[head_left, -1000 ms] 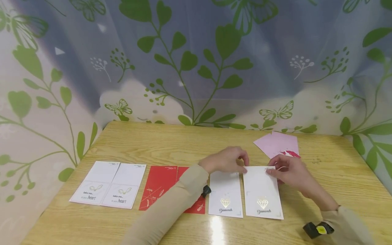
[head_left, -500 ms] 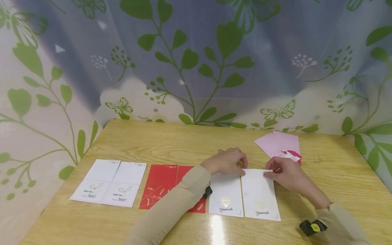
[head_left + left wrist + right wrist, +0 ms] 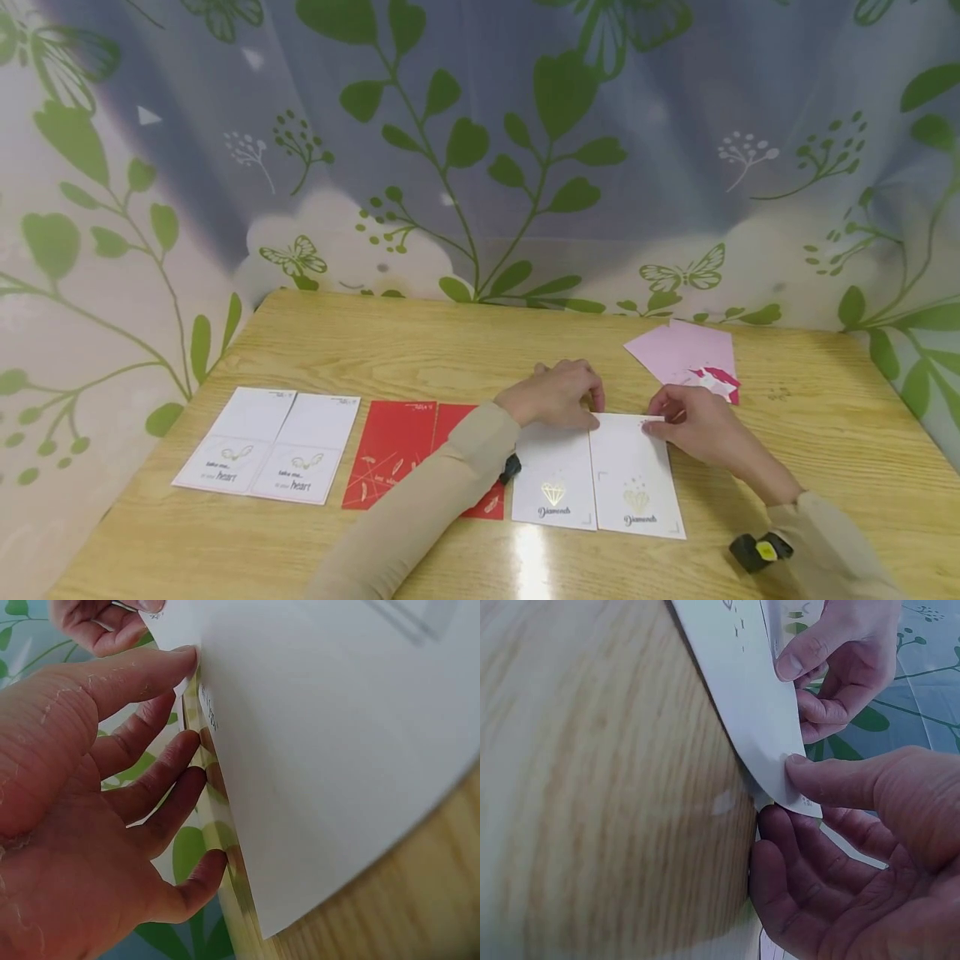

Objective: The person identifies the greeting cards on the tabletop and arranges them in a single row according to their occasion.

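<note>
**Two hands at the far edge of a diamond card**

Where the far edge of the right-hand diamond card (image 3: 636,475) meets the wooden table (image 3: 420,350), pinched at its far right corner by the right hand (image 3: 693,425), thumb on top and fingers curled beneath, as seen from the right wrist. Touched at its far left corner by the left hand (image 3: 558,394), index fingertip laid along the edge, remaining fingers loosely bent and gripping nothing, going by the left wrist view. Lying otherwise flat, gold diamond and lettering at the near end, long side pressed against a matching diamond card (image 3: 553,477) on its left.

Lifted slightly at that far right corner, probably, though the close wrist view distorts too much to be sure.

Further left, partly covered by the left sleeve (image 3: 420,517): two red cards (image 3: 393,454) side by side. Beyond those, two white cards (image 3: 270,446) printed with butterflies and the word "heart", also edge to edge. Behind the right hand, near the table's far right: a pink card or envelope pile (image 3: 682,350) with a darker pink piece showing at its near edge. Strapped at each wrist, a small black device, the right one (image 3: 757,550) marked yellow. Behind everything, a curtain (image 3: 480,142) patterned with green leaves and butterflies.
</note>
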The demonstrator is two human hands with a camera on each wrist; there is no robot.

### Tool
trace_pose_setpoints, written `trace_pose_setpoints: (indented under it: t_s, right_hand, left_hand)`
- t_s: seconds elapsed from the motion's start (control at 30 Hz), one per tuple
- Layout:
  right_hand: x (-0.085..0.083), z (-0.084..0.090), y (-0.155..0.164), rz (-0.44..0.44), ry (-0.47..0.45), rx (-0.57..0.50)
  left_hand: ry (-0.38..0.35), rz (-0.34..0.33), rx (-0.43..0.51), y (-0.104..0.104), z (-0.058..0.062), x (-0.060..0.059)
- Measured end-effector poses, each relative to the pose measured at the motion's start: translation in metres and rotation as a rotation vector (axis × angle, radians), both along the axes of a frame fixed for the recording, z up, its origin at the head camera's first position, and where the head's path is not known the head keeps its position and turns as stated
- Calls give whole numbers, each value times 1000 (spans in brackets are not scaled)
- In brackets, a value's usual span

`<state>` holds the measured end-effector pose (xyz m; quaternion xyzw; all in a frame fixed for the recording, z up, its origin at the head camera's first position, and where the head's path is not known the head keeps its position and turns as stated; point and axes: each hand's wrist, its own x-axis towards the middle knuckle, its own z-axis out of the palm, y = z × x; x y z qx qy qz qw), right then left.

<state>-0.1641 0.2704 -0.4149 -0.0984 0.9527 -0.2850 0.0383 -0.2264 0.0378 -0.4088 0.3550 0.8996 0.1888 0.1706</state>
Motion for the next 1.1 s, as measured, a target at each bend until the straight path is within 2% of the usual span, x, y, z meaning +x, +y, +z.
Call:
trace_pose_setpoints:
  t_s: [0.67, 1.1]
  right_hand:
    - [-4, 0, -1, 17, -56, 30]
    - [-4, -1, -3, 77, -16, 118]
  left_hand:
    - [3, 18, -33, 1, 2, 2]
    - [33, 17, -66, 4, 2, 1]
